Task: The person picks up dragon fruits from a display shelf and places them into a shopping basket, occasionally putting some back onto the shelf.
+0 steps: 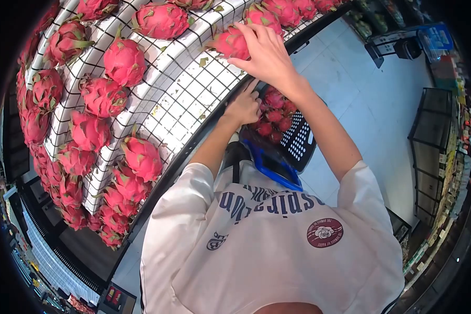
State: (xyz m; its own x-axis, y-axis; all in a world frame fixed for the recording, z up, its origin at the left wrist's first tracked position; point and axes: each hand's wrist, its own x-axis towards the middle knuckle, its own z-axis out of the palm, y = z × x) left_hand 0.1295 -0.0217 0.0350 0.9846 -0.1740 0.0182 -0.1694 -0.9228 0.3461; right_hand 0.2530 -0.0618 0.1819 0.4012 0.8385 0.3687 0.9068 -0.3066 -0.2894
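Observation:
My right hand (pixel 267 56) reaches over the display's front edge, its fingers and thumb around a pink dragon fruit (pixel 229 44) that lies on the black wire grid. More dragon fruit (pixel 263 19) sit in a row just beyond it. My left hand (pixel 243 107) is lower, beside the display's black front rim (pixel 196 135), with most fingers curled and the index finger stretched along the rim. Whatever those curled fingers hold, if anything, is hidden. Right below it stands a black basket (pixel 300 137) with a blue handle (pixel 271 166), holding several dragon fruit (pixel 273 116).
White stepped tiers (pixel 141 99) under the wire grid carry many dragon fruit (pixel 124 62) on the left. Pale tiled floor (pixel 361 115) stretches to the right. Dark shelving (pixel 432 138) lines the far right, and a black stand with a blue sign (pixel 437 37) is at upper right.

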